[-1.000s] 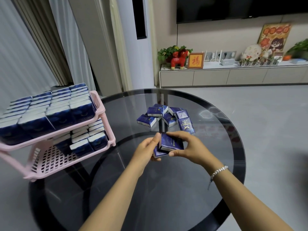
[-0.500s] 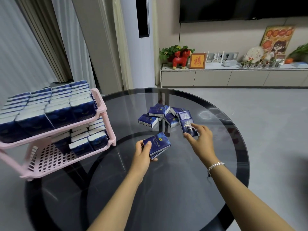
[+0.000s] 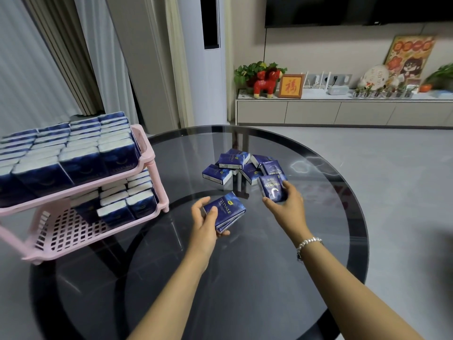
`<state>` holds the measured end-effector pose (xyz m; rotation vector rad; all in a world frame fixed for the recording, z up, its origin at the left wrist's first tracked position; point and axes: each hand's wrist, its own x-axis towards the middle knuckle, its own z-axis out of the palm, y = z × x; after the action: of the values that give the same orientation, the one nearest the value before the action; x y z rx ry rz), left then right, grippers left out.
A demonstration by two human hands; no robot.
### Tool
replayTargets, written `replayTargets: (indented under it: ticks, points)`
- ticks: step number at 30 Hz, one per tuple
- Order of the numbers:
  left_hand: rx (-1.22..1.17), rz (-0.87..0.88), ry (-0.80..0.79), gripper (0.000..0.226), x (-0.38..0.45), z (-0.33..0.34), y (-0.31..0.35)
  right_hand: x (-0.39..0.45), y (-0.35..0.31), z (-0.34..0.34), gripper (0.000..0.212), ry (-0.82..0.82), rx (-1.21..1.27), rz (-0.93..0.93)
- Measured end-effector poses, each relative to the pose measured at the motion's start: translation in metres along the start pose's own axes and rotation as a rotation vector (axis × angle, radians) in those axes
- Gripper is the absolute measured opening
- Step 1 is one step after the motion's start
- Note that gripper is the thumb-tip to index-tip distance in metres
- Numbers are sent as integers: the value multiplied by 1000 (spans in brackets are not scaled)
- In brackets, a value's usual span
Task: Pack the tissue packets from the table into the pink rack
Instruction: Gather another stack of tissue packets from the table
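A: Tissue packets (image 3: 241, 165) — flat, glossy dark-blue wrappers, white ends, loose heap mid glass table (image 3: 245, 278)

B: Hands?

A: Apart. My left hand (image 3: 204, 224) grips a small stack (image 3: 224, 212); my right hand (image 3: 285, 201) pinches one packet (image 3: 272, 187) at the heap's edge. Perforated pink rack (image 3: 73, 231) at left, upper tier full

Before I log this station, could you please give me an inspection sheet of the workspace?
Surface: round dark glass table.
Job's things: pink rack, top shelf full, lower shelf partly filled; loose pile of tissue packets mid-table.
Clutter: nothing seen.
Hands: left hand holds a small stack of packets; right hand grips a single packet at the pile's edge.
Cables: one cord below the wall TV.
Surroundings: curtains, low cabinet with ornaments.
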<state>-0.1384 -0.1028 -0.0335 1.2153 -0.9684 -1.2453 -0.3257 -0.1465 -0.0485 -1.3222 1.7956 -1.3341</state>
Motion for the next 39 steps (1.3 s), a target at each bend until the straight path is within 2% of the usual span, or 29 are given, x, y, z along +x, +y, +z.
replayTargets:
  ticks: [5,10,14,16,19,21,24,26,30,32,35,39]
  points:
    - [89,-23,20,15,-4,-10,7,-26,-18,-9,55,-196,238,-29]
    - [127,-116,-72,16,-9,-22,16,-46,-38,-16,50,-490,241,-126]
    - [108,-143,-160,22,-17,-30,23,-56,-55,-17,48,-687,274,-125]
    - [70,-175,-192,31,-21,-34,26,-60,-62,-16,46,-758,262,-133]
    - [56,-226,-253,61,-29,-41,33,-67,-72,-14,44,-858,235,-130]
    - [124,-198,-249,64,-36,-48,36,-73,-79,-11,45,-905,209,-139]
    - [179,-127,-192,36,-46,-61,38,-79,-84,-1,48,-931,211,-137]
    - [134,-113,-153,26,-50,-70,40,-83,-85,8,56,-909,207,-93]
    - [127,-47,-140,26,-59,-95,44,-90,-89,27,60,-978,260,38]
    - [287,10,-163,40,-66,-111,48,-93,-90,36,68,-1020,214,-17]
    - [471,38,-231,79,-72,-132,47,-101,-92,47,79,-1087,110,-87]
    - [600,-2,-250,81,-81,-148,41,-113,-88,63,80,-1122,-1,-139]
